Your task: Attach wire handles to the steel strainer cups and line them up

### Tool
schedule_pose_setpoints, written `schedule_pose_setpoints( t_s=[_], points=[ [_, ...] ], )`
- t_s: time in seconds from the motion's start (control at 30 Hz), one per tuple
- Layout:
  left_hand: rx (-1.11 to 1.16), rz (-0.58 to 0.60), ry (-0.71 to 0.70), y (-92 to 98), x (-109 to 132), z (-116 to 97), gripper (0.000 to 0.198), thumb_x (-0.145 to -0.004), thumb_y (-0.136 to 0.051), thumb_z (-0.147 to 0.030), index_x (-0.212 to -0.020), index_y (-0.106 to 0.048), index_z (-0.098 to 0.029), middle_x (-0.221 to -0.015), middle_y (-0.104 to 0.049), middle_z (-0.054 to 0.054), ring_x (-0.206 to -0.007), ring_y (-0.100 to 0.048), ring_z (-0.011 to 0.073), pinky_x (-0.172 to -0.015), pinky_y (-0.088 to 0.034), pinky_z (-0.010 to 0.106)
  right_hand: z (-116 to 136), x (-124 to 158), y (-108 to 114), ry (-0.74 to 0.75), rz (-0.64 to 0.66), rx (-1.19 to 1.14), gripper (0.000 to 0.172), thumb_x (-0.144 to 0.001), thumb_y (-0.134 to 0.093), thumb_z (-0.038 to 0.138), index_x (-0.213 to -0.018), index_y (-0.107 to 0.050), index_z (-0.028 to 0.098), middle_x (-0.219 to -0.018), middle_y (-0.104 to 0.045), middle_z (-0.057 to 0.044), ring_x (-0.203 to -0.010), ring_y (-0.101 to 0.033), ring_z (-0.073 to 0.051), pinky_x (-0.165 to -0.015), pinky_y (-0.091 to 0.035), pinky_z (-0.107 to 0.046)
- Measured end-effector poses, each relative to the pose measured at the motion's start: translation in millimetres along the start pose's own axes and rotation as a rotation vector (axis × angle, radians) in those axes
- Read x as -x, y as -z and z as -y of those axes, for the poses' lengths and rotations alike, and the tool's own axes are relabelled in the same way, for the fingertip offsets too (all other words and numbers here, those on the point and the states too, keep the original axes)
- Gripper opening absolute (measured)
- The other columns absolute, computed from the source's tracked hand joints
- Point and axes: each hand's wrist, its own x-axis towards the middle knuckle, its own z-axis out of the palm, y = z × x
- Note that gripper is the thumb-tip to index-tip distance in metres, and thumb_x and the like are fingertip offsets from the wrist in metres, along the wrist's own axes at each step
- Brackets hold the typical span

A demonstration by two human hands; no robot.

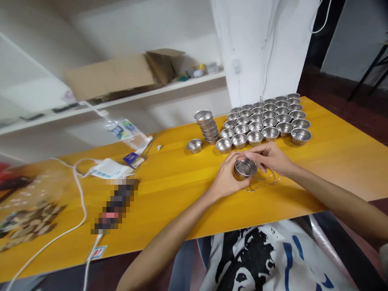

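Observation:
A small perforated metal cup [245,169] stands mouth-up near the table's front edge, with my left hand [228,178] wrapped around its left side. From the right, my right hand [268,157] reaches to the cup's far rim, its thumb and fingers close to the edge; whether they pinch anything is hard to see. Thin bent wire pieces [269,177] lie on the table beneath and beside my right hand. Just beyond my hands, similar metal cups [255,137] sit in rows. Left of them rises a stack of cups [209,128], with a single cup [194,145] beside it.
On the yellow table [169,194] lie a white power strip [110,169], cables, a pixelated dark object [117,206] and a tilted plastic bottle [129,133]. Round wooden pieces [33,222] are heaped at far left. A cardboard box [112,76] rests on the shelf behind.

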Motion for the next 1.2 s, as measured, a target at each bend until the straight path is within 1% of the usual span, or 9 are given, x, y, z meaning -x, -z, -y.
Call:
schedule_pose_setpoints(
  t_s=[0.1,0.13,0.2,0.27,0.37,0.6,0.77,1.0,1.2],
  points=[
    [0.114,-0.001,0.034,3.8,-1,2,0.053,-0.076,-0.084,-0.023,-0.125,-0.065,-0.024,-0.125,-0.069,0.009,-0.117,-0.069,0.0297,-0.106,-0.057,0.052,0,-1,3,-0.022,0.122,-0.071,0.033,-0.095,-0.079,0.052,-0.111,-0.085,0.024,-0.087,-0.080,-0.002,-0.050,-0.055,-0.009,-0.045,-0.041,-0.026],
    [0.144,0.003,0.054,4.8,0,3,0.051,-0.076,-0.085,-0.024,-0.123,-0.065,-0.023,-0.123,-0.068,0.009,-0.116,-0.068,0.0291,-0.105,-0.057,0.051,-1,-2,2,-0.019,0.132,-0.090,0.033,-0.092,-0.082,0.051,-0.110,-0.084,0.023,-0.096,-0.082,-0.004,-0.056,-0.061,-0.010,-0.049,-0.044,-0.025],
    [0.201,0.012,0.104,6.4,0,4,0.049,-0.075,-0.085,-0.025,-0.119,-0.065,-0.022,-0.121,-0.068,0.009,-0.114,-0.067,0.0279,-0.103,-0.055,0.047,-4,-2,-1,-0.001,0.120,-0.102,0.033,-0.086,-0.088,0.049,-0.102,-0.081,0.020,-0.101,-0.082,-0.006,-0.071,-0.068,-0.013,-0.059,-0.051,-0.026],
    [0.268,0.023,0.166,7.9,0,5,0.048,-0.074,-0.086,-0.026,-0.117,-0.063,-0.021,-0.119,-0.067,0.008,-0.109,-0.066,0.0253,-0.100,-0.054,0.041,-9,-3,-4,0.014,0.090,-0.039,0.034,-0.083,-0.090,0.048,-0.094,-0.078,0.019,-0.090,-0.079,-0.004,-0.071,-0.066,-0.013,-0.063,-0.050,-0.026],
    [0.349,0.025,0.211,10.3,0,4,0.047,-0.072,-0.085,-0.023,-0.112,-0.062,-0.020,-0.116,-0.065,0.006,-0.101,-0.064,0.0205,-0.093,-0.051,0.034,-13,-1,-6,0.019,0.063,0.132,0.036,-0.087,-0.087,0.051,-0.086,-0.072,0.018,-0.070,-0.067,0.002,-0.058,-0.051,-0.009,-0.055,-0.037,-0.025],
    [0.548,0.057,0.250,8.9,-2,2,0.044,-0.066,-0.084,-0.020,-0.097,-0.052,-0.021,-0.105,-0.061,0.001,-0.083,-0.055,0.0129,-0.074,-0.044,0.026,-5,3,-9,0.060,0.087,0.266,0.038,-0.096,-0.075,0.052,-0.083,-0.058,0.021,-0.063,-0.056,0.007,-0.056,-0.043,-0.009,-0.054,-0.028,-0.026],
    [0.555,0.052,0.253,7.6,-3,0,0.044,-0.065,-0.083,-0.020,-0.089,-0.047,-0.021,-0.104,-0.057,0.001,-0.086,-0.055,0.0140,-0.078,-0.046,0.027,-2,3,-11,0.069,0.071,0.281,0.039,-0.096,-0.075,0.052,-0.081,-0.056,0.021,-0.062,-0.054,0.007,-0.056,-0.042,-0.009,-0.055,-0.027,-0.027],
    [0.497,0.041,0.255,6.7,-3,2,0.043,-0.065,-0.083,-0.021,-0.085,-0.046,-0.021,-0.111,-0.058,0.003,-0.098,-0.058,0.0177,-0.088,-0.047,0.031,-5,4,-13,0.059,0.050,0.322,0.039,-0.096,-0.074,0.054,-0.083,-0.060,0.020,-0.068,-0.061,0.004,-0.060,-0.049,-0.010,-0.060,-0.033,-0.026],
    [0.508,0.042,0.260,6.0,-2,2,0.044,-0.063,-0.082,-0.019,-0.086,-0.045,-0.021,-0.113,-0.057,0.003,-0.097,-0.058,0.0168,-0.087,-0.046,0.030,-5,4,-13,0.054,0.060,0.318,0.040,-0.096,-0.074,0.054,-0.081,-0.059,0.020,-0.065,-0.061,0.004,-0.057,-0.045,-0.010,-0.059,-0.030,-0.026]
  ],
)
